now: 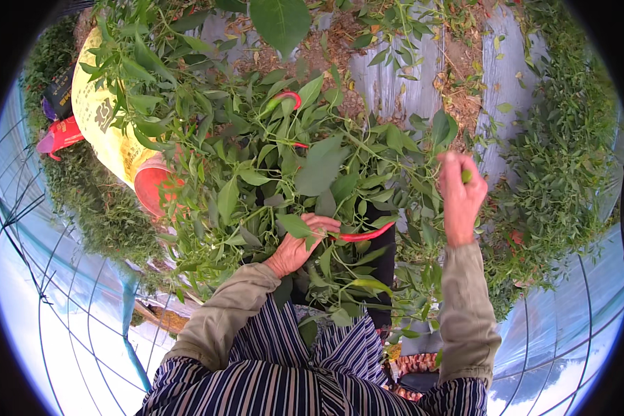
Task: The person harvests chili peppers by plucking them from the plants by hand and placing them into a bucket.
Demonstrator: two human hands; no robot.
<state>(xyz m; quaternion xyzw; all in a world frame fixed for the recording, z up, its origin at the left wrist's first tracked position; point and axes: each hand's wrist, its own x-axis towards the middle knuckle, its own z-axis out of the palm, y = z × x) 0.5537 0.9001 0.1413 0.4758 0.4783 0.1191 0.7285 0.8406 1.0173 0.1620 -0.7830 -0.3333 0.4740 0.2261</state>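
Observation:
A leafy chili pepper plant (320, 168) fills the middle of the head view. My left hand (304, 244) is low among its leaves, fingers bent around the foliage and partly covered by a leaf. A long red chili pepper (367, 234) points right from beside those fingertips; whether they touch its stem is hidden. To the right, my right hand (460, 197) is raised beside the plant, closed on what looks like a green chili pepper (466, 175), of which only a rounded end shows. Higher up hangs a curved pepper (288, 99), part red and part green.
At the left stand a bulging yellow sack (107, 114) and a red bucket (154, 186), partly behind leaves. A red bag-like thing (61, 136) lies farther left. Strips of silvery plastic film (503, 90) cover the ground. More plants (568, 139) line the right, with clear sheeting and thin hoops beyond.

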